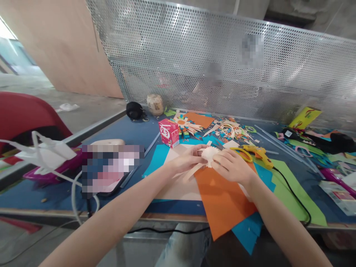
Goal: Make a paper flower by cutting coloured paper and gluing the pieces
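Observation:
Between my two hands is a small white paper piece with a jagged, fringed edge (210, 155). My left hand (191, 157) pinches it from the left, and my right hand (229, 165) grips its right side with bent fingers. Under them lie a pale pink sheet (178, 189), an orange sheet (226, 207) that hangs over the table's front edge, and blue paper (158, 155). A pale paper strip (193, 171) lies just below my left hand. Close to my right hand are yellow-handled scissors (244, 154) and a yellow glue gun (261, 154) with a black cord.
A red drink carton (169, 133) stands behind my left hand. Paper scraps (230, 129) and glue sticks (289, 148) lie further back, before a perforated metal screen (194, 55). Green paper (294, 193) is at right. A phone (114, 170) and white cables (52, 159) are at left.

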The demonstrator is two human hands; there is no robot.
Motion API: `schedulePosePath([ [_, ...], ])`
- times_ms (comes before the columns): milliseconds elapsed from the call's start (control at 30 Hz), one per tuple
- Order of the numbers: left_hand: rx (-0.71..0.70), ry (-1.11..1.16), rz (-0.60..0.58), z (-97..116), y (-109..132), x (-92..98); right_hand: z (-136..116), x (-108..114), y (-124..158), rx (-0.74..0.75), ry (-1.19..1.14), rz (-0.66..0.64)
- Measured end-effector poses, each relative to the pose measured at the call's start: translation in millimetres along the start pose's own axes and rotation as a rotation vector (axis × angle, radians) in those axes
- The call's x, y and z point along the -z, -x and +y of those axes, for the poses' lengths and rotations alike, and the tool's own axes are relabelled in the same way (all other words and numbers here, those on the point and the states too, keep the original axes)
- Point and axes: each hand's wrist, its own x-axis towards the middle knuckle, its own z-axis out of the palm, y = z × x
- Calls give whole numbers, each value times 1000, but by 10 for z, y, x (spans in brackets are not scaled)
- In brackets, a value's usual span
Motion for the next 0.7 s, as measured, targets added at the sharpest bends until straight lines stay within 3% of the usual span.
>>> schedulePosePath([
  [267,8,125,62,43,4,-16,1,-60,54,-83,-32,-8],
  [467,-28,180,66,95,18,-9,7,-165,108,-546,-365,-10],
  [567,-120,15,131,84,14,14,20,-202,101,-802,-559,30],
  [700,-357,-307,256,66,22,13,10,-263,111,-1032,-783,35],
])
